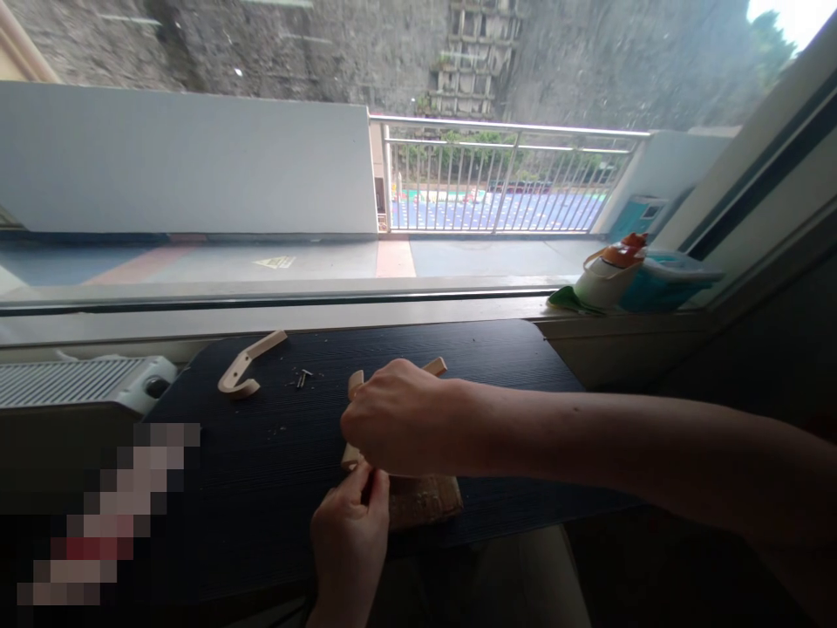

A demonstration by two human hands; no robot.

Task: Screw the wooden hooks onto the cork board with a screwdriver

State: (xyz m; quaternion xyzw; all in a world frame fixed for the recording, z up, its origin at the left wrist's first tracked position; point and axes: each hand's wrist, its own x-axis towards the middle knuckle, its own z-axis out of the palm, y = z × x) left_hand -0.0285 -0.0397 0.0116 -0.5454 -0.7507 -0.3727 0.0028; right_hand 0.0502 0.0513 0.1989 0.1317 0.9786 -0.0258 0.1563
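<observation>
My right hand (pixel 405 423) is closed in a fist, knuckles up, over pale wooden hook parts (pixel 435 366). What its fingers grip is hidden beneath the palm. Below it, my left hand (pixel 350 528) has thumb and forefinger pinched at the near end of a wooden hook (pixel 351 456). Only ends of this wood show around the right hand. Under both hands lies a brown block (pixel 425 501) near the table's front edge. Another curved wooden hook (pixel 236 375), with holes in it, rests at the left. Beside it are a few small screws (pixel 303 378).
The dark table (pixel 261 488) stands against a window sill (pixel 392 314). A white radiator (pixel 78 384) is on the left. On the sill at right are a bottle with an orange top (pixel 608 270), a teal container (pixel 670 279) and a green item (pixel 575 301). Small crumbs dot the tabletop.
</observation>
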